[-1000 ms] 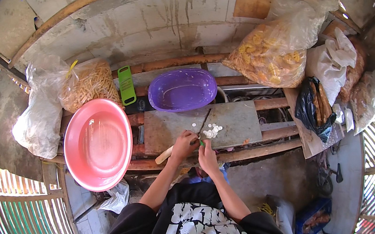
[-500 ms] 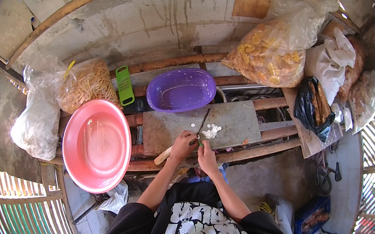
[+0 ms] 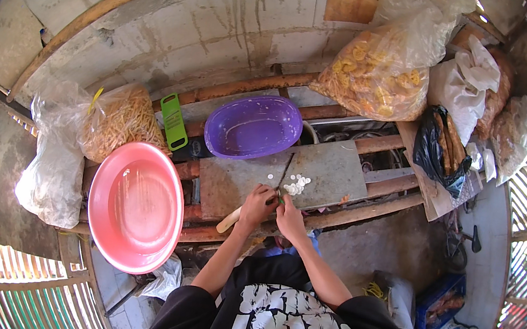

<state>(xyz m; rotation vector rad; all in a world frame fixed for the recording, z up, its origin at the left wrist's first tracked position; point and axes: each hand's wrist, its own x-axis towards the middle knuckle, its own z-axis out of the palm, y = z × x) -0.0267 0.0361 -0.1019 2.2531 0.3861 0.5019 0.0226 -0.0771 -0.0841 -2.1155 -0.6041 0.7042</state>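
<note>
My left hand (image 3: 258, 204) and my right hand (image 3: 290, 219) meet over the near edge of a grey board (image 3: 336, 167). Both have their fingers closed. A bit of green shows at the fingertips of my right hand, part of a small object I cannot make out further. Whatever my left fingers pinch is too small and hidden to name. Just beyond them lies a small heap of white round slices (image 3: 297, 185), with one loose slice (image 3: 270, 177) to the left. A pale wooden handle (image 3: 228, 220) pokes out beside my left wrist; its other end is hidden.
A purple oval basin (image 3: 253, 127) stands behind the board, a green slicer-like plate (image 3: 174, 121) left of it. At left are a big pink basin (image 3: 136, 207) and a bag of yellowish sticks (image 3: 124, 121). Bagged yellow snacks (image 3: 378, 73) and a black bag (image 3: 431, 143) sit at right.
Both hands stay over the same spot with only slight finger movement. The whole view has shifted very slightly. The slices look the same.
</note>
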